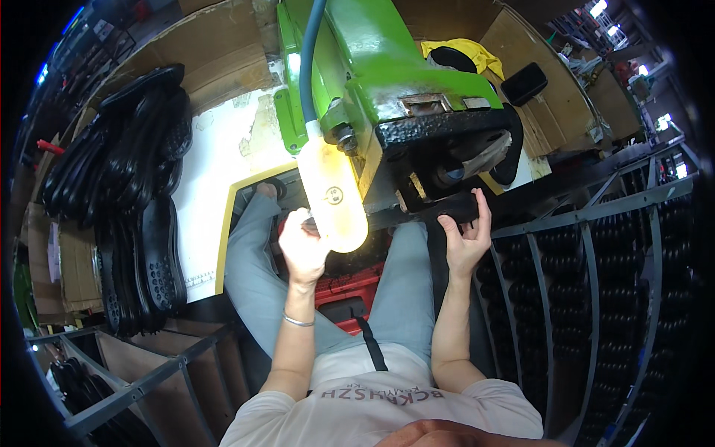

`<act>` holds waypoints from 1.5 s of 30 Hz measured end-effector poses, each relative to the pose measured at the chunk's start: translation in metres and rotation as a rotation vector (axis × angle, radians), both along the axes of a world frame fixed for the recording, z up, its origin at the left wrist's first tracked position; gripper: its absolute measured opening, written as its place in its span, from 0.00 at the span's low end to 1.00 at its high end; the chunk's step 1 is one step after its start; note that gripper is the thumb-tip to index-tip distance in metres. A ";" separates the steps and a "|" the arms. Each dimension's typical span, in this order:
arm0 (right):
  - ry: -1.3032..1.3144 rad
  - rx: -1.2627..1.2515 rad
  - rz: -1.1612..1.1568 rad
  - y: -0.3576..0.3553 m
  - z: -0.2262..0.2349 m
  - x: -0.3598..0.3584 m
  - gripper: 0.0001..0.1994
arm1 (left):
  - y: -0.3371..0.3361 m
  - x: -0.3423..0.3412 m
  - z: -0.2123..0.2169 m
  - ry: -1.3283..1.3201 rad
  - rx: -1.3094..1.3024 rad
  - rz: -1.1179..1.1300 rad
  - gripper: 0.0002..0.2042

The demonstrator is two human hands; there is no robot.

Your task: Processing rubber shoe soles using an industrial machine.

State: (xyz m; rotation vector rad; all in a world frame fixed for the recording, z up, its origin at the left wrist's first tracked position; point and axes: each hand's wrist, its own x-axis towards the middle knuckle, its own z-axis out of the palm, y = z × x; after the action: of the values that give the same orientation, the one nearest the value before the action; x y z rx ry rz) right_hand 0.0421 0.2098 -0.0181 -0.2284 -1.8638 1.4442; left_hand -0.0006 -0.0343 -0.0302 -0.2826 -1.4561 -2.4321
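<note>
A black shoe sole [458, 207] lies under the head of a green machine [424, 82], its right end between the thumb and fingers of my right hand [468, 242]. My left hand [304, 249] is closed beside the bright lamp [333, 197], with its fingers curled. The lamp hides part of those fingers and what they grip. Between my hands a dark, narrow shape runs below the machine head; the lamp covers its left part, so I cannot tell whether it is all one sole.
Black soles [138, 141] are heaped on the white table [205, 201] at left. A metal rack [581, 216] with rows of black soles stands at right. Cardboard [208, 45] walls the back. A blue hose [309, 67] reaches the lamp. A red crate [350, 294] sits between my legs.
</note>
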 end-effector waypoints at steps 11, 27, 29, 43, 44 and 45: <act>0.191 0.027 0.229 -0.051 -0.004 -0.004 0.34 | -0.082 -0.004 -0.013 -0.072 0.140 -0.086 0.16; 0.163 0.059 0.039 0.023 0.003 0.003 0.34 | -0.002 -0.018 0.036 0.440 -0.928 0.212 0.11; 0.146 0.063 0.045 0.024 0.003 0.002 0.34 | -0.001 -0.018 0.036 0.489 -0.962 0.266 0.11; 0.225 0.132 0.297 -0.045 -0.010 -0.016 0.32 | -0.094 -0.004 0.014 0.073 -0.785 0.117 0.22; 0.208 0.121 0.299 -0.051 -0.012 -0.016 0.32 | -0.101 -0.002 0.006 0.067 -0.779 0.110 0.21; 0.207 0.061 0.335 -0.055 -0.015 -0.017 0.32 | -0.105 0.001 0.000 0.069 -0.779 0.107 0.21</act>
State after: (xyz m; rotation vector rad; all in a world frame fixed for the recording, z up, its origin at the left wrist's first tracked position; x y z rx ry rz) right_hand 0.0254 0.1548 -0.0336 0.2668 -1.8296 1.5606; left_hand -0.0001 -0.1391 -0.0306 -0.4229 -2.2524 -1.6496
